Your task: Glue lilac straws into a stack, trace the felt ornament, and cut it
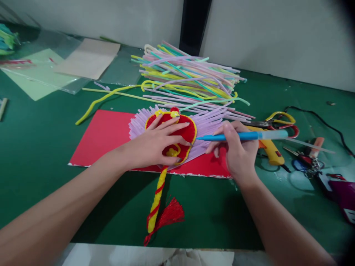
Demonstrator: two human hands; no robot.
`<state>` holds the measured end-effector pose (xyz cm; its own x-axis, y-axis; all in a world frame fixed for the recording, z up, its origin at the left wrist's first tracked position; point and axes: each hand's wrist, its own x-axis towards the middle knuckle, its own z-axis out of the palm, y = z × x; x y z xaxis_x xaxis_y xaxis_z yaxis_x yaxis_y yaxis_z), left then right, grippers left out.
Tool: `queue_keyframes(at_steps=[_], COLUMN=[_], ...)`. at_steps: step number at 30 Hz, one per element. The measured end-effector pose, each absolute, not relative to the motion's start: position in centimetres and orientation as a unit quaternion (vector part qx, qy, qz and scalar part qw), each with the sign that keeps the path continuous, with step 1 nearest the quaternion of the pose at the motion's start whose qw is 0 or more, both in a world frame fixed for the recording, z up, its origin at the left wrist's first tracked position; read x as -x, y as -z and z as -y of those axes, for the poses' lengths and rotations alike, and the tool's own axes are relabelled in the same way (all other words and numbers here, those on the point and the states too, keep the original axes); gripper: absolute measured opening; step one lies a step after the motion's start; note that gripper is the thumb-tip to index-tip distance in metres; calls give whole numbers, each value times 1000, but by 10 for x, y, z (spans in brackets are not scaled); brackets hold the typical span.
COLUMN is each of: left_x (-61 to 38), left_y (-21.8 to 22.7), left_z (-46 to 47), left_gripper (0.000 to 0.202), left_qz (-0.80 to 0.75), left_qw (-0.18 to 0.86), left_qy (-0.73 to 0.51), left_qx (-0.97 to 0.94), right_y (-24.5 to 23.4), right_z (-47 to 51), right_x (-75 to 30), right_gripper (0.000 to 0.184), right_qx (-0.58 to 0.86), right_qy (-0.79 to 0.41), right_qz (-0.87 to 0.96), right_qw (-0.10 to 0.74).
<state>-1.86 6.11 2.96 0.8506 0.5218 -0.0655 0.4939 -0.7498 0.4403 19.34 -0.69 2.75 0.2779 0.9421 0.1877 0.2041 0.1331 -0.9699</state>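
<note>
My left hand (pixel 163 138) lies with spread fingers on a red fan (pixel 185 130) edged in yellow, pressing it down. The fan has yellow flowers and a yellow handle (pixel 158 199) wound with red, and a red tassel (pixel 172 213) hangs at its end. Beneath the fan is a fanned-out layer of lilac pipe cleaners (pixel 206 127), resting on a red board (pixel 105 136). In my right hand (pixel 241 151) is a blue marker (pixel 244 136), held sideways. Its tip is at the fan's right edge, over the lilac strips; whether it touches is hard to tell.
Behind the board lies a pile of coloured pipe cleaners (pixel 188 74). At right are scissors (pixel 280 120), a yellow glue gun (pixel 271 149), keys (pixel 312 164) and a black cord (pixel 324 116). Paper sheets (pixel 88 59) and clear plastic bags (pixel 66 87) lie at the back left.
</note>
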Motion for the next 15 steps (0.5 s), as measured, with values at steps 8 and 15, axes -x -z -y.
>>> queue_keyframes(at_steps=[8, 15], left_x=[21, 20], left_y=[-27, -26], left_z=[-60, -58], left_gripper=[39, 37], left_qz=[-274, -273], left_qw=[227, 220], left_qy=[-53, -56], left_qx=[-933, -935], right_y=[-8, -2], right_z=[46, 48], right_x=[-176, -178], right_gripper=[22, 26], right_qx=[511, 432], right_qy=[-28, 45], right_qz=[732, 850], right_qw=[450, 300])
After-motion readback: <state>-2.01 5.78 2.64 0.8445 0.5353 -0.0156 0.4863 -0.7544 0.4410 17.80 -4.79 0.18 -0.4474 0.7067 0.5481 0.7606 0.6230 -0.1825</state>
